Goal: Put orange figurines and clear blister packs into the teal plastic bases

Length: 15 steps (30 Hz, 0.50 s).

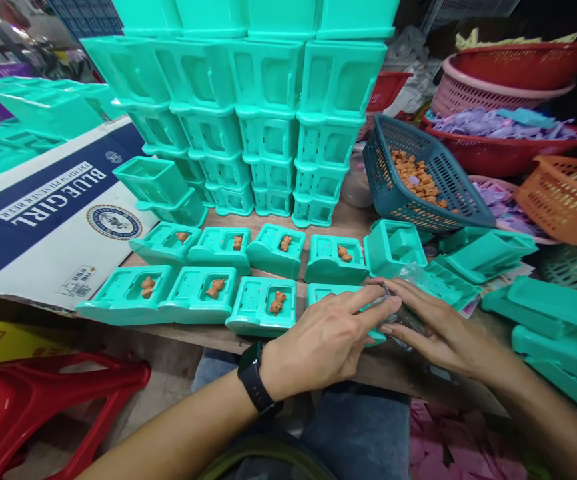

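Teal plastic tray [326,293] lay at the bench [188,333] front edge, end of the near row, partly under both hands. Left hand [326,343] rested flat, fingers extended, on it. Right hand [441,330] pressed a clear plastic bag [408,317] beside it; grip unclear.

Bare forearms, no sleeves; a black smartwatch [254,381] bands the left wrist; blue jeans [358,427] cover the lap.

"BLUE GIRL" upside down on white-and-blue cardboard box [53,227], round crest beside it
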Available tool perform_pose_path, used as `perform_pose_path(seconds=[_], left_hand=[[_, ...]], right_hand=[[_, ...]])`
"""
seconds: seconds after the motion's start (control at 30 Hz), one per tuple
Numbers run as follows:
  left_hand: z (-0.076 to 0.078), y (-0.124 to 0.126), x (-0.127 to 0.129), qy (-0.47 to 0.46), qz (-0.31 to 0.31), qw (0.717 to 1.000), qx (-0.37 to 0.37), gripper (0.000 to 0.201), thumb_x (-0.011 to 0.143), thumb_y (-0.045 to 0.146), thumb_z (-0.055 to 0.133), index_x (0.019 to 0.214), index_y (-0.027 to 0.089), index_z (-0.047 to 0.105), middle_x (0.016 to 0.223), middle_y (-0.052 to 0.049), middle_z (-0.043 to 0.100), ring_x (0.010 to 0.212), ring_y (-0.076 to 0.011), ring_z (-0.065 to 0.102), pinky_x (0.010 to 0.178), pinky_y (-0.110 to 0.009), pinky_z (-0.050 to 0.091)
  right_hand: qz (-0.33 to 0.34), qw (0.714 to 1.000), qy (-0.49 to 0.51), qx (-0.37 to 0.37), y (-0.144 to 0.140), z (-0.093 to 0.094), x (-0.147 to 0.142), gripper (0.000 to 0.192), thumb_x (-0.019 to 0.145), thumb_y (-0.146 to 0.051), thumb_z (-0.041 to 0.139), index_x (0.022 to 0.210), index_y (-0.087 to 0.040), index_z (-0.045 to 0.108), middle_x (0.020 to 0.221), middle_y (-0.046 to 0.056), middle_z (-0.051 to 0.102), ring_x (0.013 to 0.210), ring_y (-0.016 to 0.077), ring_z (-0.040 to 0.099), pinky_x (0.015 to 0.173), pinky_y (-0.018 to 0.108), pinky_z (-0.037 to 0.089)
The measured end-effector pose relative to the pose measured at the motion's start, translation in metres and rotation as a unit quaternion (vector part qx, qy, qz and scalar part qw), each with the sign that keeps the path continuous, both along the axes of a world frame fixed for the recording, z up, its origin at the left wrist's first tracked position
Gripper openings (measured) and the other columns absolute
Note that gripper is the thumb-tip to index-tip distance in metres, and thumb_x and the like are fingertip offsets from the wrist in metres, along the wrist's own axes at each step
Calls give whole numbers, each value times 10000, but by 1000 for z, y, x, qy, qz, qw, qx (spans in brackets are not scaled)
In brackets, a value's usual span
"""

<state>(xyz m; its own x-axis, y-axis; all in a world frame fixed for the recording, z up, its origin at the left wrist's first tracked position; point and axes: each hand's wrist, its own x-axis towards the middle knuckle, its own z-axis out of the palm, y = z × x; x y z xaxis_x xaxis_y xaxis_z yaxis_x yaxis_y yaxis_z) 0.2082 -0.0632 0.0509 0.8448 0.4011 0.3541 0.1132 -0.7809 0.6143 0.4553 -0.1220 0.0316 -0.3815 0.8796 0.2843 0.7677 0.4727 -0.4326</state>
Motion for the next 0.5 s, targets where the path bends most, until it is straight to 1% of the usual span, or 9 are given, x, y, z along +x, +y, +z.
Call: perform_pose_path(seconds=[0.1,0.2,0.27,0.3,0.37,0.43,0.5], left_hand=[[1,1,2,5,-9,1000,0,509,1014,75,454,1518,137,414,1577,-168,489,1468,-287,488,1182,-456,493],[1,2,2,7,-7,1000,1,542,995,67,491,1525,146,410,1552,-175,501,1441,-283,513,1155,-447,514],[2,3,0,10,2,1000,23,569,979,62,521,1530,140,402,1571,-185,475,1459,-292,479,1176,-479,485],[2,3,-2,15,7,999,43,562,980,71,533,1524,136,406,1594,-185,452,1477,-299,451,1201,-515,449],[2,3,-7,27,20,996,85,471,1004,127,560,1465,127,462,1620,-175,438,1496,-301,420,1256,-590,335],[-1,4,-13,39,25,993,112,348,1026,188,583,1367,135,537,1580,-152,508,1482,-275,449,1296,-599,229],[-4,3,-18,48,28,991,120,274,1049,210,565,1317,153,574,1488,-126,612,1446,-246,506,1311,-574,174]], right_hand=[[-5,1000,15,4,-2,-4,-2,575,1052,-315,567,1594,-259,384,1518,138,564,1367,293,576,1127,475,527],[-11,1000,11,16,-4,-1,-5,575,1064,-342,552,1605,-274,368,1532,130,552,1379,289,565,1119,464,534],[-19,1000,9,18,-4,2,-9,586,1061,-379,564,1608,-288,374,1541,119,545,1388,293,556,1118,463,534],[-24,999,14,23,-5,3,-11,588,1057,-402,572,1603,-289,387,1536,115,550,1388,294,555,1119,464,534],[-44,998,41,33,-6,4,-20,550,1058,-422,572,1575,-287,440,1506,108,582,1372,279,572,1114,448,538],[-83,993,75,39,-9,2,-33,452,1071,-411,552,1502,-279,539,1447,103,628,1327,259,609,1079,421,562],[-129,986,97,42,-13,-3,-49,363,1076,-387,540,1410,-280,634,1390,97,661,1287,261,635,1069,435,562]])
